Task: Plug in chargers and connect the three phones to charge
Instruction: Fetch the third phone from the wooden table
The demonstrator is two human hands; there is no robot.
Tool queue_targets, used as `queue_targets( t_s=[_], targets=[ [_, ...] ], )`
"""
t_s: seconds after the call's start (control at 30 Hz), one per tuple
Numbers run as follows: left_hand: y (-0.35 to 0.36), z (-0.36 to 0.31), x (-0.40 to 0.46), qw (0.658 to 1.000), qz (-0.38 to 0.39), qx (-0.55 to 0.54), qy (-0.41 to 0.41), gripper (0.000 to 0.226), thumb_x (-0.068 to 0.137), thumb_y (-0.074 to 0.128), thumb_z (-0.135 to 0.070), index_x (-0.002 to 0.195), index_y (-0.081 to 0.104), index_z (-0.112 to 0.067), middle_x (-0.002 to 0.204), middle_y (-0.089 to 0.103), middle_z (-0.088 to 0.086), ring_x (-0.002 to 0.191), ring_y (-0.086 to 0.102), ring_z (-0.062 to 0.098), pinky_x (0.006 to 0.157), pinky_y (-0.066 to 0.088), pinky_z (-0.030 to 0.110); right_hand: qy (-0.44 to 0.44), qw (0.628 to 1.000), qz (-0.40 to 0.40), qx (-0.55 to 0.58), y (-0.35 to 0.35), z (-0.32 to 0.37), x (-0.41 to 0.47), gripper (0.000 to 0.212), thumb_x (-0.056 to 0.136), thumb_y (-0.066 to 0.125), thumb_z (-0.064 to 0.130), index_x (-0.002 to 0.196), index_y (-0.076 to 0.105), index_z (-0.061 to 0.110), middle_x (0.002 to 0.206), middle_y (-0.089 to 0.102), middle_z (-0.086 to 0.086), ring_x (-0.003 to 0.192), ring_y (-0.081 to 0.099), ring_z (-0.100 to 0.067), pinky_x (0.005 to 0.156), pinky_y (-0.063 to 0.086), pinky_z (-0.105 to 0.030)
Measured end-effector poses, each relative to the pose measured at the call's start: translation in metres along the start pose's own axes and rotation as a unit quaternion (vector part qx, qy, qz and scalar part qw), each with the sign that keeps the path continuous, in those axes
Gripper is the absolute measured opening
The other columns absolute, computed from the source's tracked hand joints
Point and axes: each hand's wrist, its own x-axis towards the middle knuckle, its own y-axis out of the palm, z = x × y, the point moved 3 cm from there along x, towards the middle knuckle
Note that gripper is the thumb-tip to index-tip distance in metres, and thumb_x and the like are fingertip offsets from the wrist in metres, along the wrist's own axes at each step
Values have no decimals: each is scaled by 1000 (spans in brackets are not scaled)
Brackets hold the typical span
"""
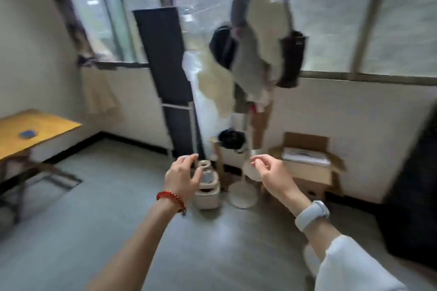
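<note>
No phone, charger or socket shows in this blurred head view. My left hand [183, 173], with a red bead bracelet at the wrist, is held out in mid-air with loosely spread fingers and holds nothing. My right hand [269, 170], with a pale grey watch band on the wrist, is also raised. Its fingers hang loosely curled, and thumb and forefinger are close together with nothing visible between them. Both hands hover above the grey floor, in front of a coat stand.
A yellow-topped folding table [47, 125] with a small blue object [28, 134] stands at left. A coat stand [243, 196] hung with clothes and bags is ahead, beside a dark tall panel [165, 66], a beige appliance [207, 188] and an open cardboard box [307, 160]. Dark furniture [411, 184] fills the right.
</note>
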Motion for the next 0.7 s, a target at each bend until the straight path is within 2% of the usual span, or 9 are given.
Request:
queue_targets(
  t_s=[0.13,0.3,0.43,0.53,0.7],
  targets=[
    [-78,105,21,992,-67,56,-92,39,87,54,-22,124,51,-10,128,53,11,120,48,26,103,37,37,-70,989,127,8,132,60,70,23,91,47,16,103,65,10,104,70,-13,96,63,-22,89,46,-33],
    [-148,215,71,971,-120,123,-169,39,87,53,-25,124,50,-13,129,52,11,120,48,27,103,38,38,-140,960,241,-6,272,116,153,24,91,47,20,107,64,14,108,69,-8,99,63,-20,86,44,-24],
    [-193,287,141,953,-146,143,-224,39,88,51,-27,125,49,-15,132,49,10,122,45,26,102,37,37,-186,938,292,-22,367,162,229,27,92,44,21,112,61,14,113,67,-7,105,60,-24,90,43,-27],
    [-220,330,181,943,-161,151,-247,38,87,50,-26,124,50,-15,130,51,9,120,47,26,102,39,38,-214,921,322,-40,436,196,275,27,92,43,22,112,60,17,115,65,-6,108,58,-25,86,41,-24],
    [-264,412,206,916,-192,163,-313,38,88,50,-26,124,49,-15,132,49,8,122,44,26,104,36,40,-251,891,378,-34,554,243,313,26,91,43,21,110,61,17,116,65,-6,109,57,-25,84,39,-23]
  ],
)
